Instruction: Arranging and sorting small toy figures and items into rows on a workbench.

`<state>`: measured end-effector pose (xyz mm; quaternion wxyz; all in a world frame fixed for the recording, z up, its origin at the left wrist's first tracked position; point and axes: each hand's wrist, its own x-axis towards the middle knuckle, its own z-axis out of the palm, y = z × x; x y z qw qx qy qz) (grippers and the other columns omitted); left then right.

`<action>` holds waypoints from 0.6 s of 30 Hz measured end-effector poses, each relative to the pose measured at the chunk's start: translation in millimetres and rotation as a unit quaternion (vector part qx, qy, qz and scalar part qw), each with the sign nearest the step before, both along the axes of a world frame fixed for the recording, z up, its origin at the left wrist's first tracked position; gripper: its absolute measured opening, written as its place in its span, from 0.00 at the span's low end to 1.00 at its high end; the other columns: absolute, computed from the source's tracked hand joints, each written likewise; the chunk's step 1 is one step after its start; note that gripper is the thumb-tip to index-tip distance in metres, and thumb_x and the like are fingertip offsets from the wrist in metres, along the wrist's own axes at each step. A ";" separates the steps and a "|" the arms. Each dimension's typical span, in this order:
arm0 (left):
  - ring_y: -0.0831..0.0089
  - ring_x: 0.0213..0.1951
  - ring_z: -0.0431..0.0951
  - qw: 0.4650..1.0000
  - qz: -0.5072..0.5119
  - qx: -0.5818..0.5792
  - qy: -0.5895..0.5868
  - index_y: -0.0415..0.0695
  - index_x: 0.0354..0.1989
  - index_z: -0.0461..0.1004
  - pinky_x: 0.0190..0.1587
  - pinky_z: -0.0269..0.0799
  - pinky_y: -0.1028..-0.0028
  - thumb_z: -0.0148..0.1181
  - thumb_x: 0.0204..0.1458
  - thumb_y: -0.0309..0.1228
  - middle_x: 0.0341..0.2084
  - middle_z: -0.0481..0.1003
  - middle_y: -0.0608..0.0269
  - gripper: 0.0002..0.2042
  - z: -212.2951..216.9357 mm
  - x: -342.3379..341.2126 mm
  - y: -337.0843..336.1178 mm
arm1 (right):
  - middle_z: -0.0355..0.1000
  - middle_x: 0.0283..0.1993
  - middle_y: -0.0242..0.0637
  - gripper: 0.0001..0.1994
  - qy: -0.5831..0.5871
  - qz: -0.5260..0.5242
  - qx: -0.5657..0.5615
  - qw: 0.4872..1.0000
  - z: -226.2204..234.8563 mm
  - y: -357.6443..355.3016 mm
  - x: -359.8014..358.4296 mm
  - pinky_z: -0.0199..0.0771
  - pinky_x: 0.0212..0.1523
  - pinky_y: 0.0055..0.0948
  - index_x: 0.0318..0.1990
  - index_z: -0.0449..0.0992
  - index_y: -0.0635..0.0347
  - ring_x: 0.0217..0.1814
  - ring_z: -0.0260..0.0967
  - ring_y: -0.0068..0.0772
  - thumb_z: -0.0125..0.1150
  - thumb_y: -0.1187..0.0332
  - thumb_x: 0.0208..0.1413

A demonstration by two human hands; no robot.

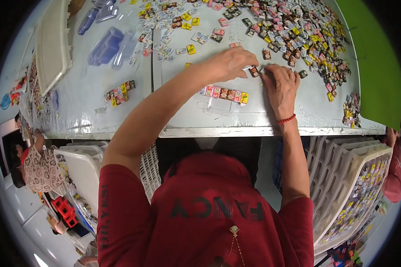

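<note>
My left hand (233, 63) reaches across the grey-white table, fingers bent in a pinch around small packets; a dark brown one (254, 71) shows at its fingertips, beside a whitish one. Close on its right is my right hand (282, 85), with a red bracelet at the wrist. Its thumb and forefinger curl together near the brown packet, and what they hold, if anything, is too small to make out. Nearer to me lies a row of small pink, brown and yellow packets (223, 93), beside a clear plastic tray (218, 105).
A large heap of mixed small packets (294, 33) covers the table's far right. A packet group (119, 93) and clear bluish trays (107, 46) lie left. Stacked white crates (343, 178) stand below the table at right. Another person (40, 164) is at far left.
</note>
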<state>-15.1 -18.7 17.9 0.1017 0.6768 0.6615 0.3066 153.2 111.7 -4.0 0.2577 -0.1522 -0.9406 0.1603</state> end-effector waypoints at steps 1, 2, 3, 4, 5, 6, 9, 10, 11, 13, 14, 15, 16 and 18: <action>0.56 0.42 0.74 1.000 0.003 0.001 0.003 0.40 0.44 0.73 0.48 0.70 0.65 0.65 0.44 0.25 0.38 0.76 0.57 0.17 0.3 -2.3 -2.6 | 0.74 0.44 0.30 0.10 0.002 -0.008 0.007 1.000 -1.4 -1.0 -0.8 0.54 0.58 0.46 0.41 0.76 0.53 0.50 0.67 0.36 0.64 0.67 0.50; 0.56 0.42 0.74 0.999 0.010 -0.035 -0.003 0.40 0.44 0.73 0.47 0.71 0.65 0.64 0.44 0.25 0.38 0.75 0.57 0.17 -1.4 -4.3 -4.7 | 0.74 0.44 0.30 0.10 -0.002 -0.010 0.010 1.000 -3.0 -2.3 -1.0 0.54 0.58 0.46 0.41 0.76 0.53 0.50 0.67 0.36 0.64 0.67 0.51; 0.56 0.41 0.74 0.997 0.017 -0.069 -0.008 0.40 0.45 0.73 0.47 0.71 0.65 0.64 0.44 0.25 0.37 0.75 0.56 0.17 -2.7 -5.8 -6.2 | 0.74 0.44 0.30 0.10 0.000 -0.008 0.012 1.000 -3.3 -3.7 -1.9 0.54 0.58 0.46 0.41 0.76 0.53 0.50 0.67 0.36 0.64 0.67 0.51; 0.56 0.41 0.74 0.998 0.019 -0.067 -0.006 0.40 0.45 0.73 0.47 0.71 0.65 0.64 0.44 0.25 0.37 0.75 0.56 0.17 -3.7 -6.2 -7.3 | 0.74 0.44 0.30 0.10 0.005 -0.011 0.014 1.000 -2.8 -4.8 -3.2 0.54 0.58 0.45 0.41 0.76 0.53 0.50 0.67 0.36 0.64 0.67 0.51; 0.56 0.41 0.74 0.997 0.041 -0.066 -0.005 0.40 0.45 0.73 0.46 0.71 0.65 0.64 0.44 0.26 0.37 0.75 0.56 0.17 -3.1 -2.7 -8.4 | 0.74 0.44 0.30 0.10 0.008 -0.015 0.016 1.000 -4.4 -6.3 -1.8 0.54 0.58 0.45 0.41 0.75 0.53 0.51 0.67 0.37 0.64 0.67 0.50; 0.56 0.41 0.75 0.996 0.063 -0.065 -0.004 0.40 0.45 0.73 0.45 0.71 0.65 0.64 0.44 0.26 0.36 0.75 0.56 0.17 -2.2 0.3 -9.4 | 0.74 0.44 0.30 0.10 0.009 -0.016 0.017 1.000 -5.8 -7.1 -0.7 0.54 0.58 0.45 0.41 0.75 0.53 0.51 0.67 0.37 0.64 0.67 0.50; 0.56 0.41 0.75 0.995 0.079 -0.063 -0.002 0.39 0.44 0.74 0.44 0.71 0.65 0.65 0.44 0.27 0.35 0.75 0.56 0.17 6.5 7.0 -11.8 | 0.74 0.44 0.31 0.10 0.016 -0.026 0.029 0.999 -7.4 -8.5 2.5 0.54 0.58 0.44 0.41 0.75 0.53 0.51 0.67 0.37 0.64 0.67 0.50; 0.56 0.41 0.75 0.995 0.077 -0.062 -0.001 0.39 0.44 0.74 0.44 0.71 0.65 0.65 0.44 0.27 0.35 0.75 0.56 0.17 5.9 10.2 -10.9 | 0.74 0.44 0.31 0.11 0.019 -0.025 0.031 0.999 -7.1 -9.6 4.5 0.55 0.58 0.43 0.41 0.75 0.53 0.50 0.67 0.37 0.64 0.67 0.50; 0.56 0.41 0.74 0.997 0.067 -0.037 -0.006 0.39 0.43 0.74 0.44 0.71 0.65 0.65 0.44 0.27 0.36 0.74 0.57 0.16 2.8 13.4 -9.6 | 0.74 0.44 0.31 0.11 0.023 -0.023 0.034 0.999 -6.3 -10.7 4.6 0.55 0.58 0.43 0.41 0.76 0.54 0.50 0.67 0.37 0.64 0.67 0.50; 0.57 0.42 0.74 0.998 0.055 -0.012 -0.011 0.40 0.43 0.74 0.44 0.72 0.65 0.66 0.44 0.28 0.36 0.74 0.57 0.16 -3.5 17.3 -5.5 | 0.74 0.44 0.32 0.11 0.029 -0.023 0.037 0.999 -6.5 -11.8 2.3 0.55 0.58 0.42 0.41 0.76 0.54 0.50 0.67 0.37 0.64 0.68 0.50; 0.58 0.42 0.74 0.999 0.054 0.001 -0.008 0.40 0.43 0.74 0.44 0.72 0.65 0.66 0.44 0.28 0.37 0.75 0.57 0.16 -7.2 19.5 -2.1 | 0.74 0.44 0.32 0.11 0.032 -0.024 0.040 0.998 -7.3 -11.9 2.1 0.55 0.58 0.42 0.42 0.76 0.54 0.50 0.67 0.37 0.64 0.68 0.49; 0.58 0.42 0.74 0.999 0.053 0.013 -0.006 0.40 0.43 0.74 0.45 0.71 0.66 0.66 0.44 0.28 0.38 0.75 0.58 0.16 -11.1 21.1 0.1 | 0.74 0.44 0.32 0.11 0.030 -0.027 0.040 0.998 -8.4 -12.4 1.4 0.55 0.58 0.42 0.42 0.76 0.54 0.50 0.67 0.37 0.64 0.68 0.49; 0.58 0.42 0.74 0.999 0.050 0.013 -0.007 0.40 0.43 0.74 0.45 0.71 0.66 0.66 0.44 0.28 0.38 0.75 0.58 0.16 -15.0 21.8 -0.1 | 0.74 0.44 0.32 0.11 0.040 -0.028 0.044 0.998 -9.8 -13.1 0.2 0.56 0.58 0.42 0.42 0.75 0.54 0.50 0.67 0.37 0.64 0.68 0.50; 0.59 0.43 0.74 0.997 0.043 0.063 0.013 0.41 0.42 0.75 0.45 0.72 0.66 0.66 0.43 0.28 0.40 0.75 0.59 0.16 -18.1 22.1 -1.2 | 0.74 0.45 0.33 0.11 0.052 -0.029 0.047 0.997 -12.0 -13.0 -0.9 0.57 0.57 0.41 0.42 0.75 0.55 0.50 0.67 0.37 0.64 0.68 0.50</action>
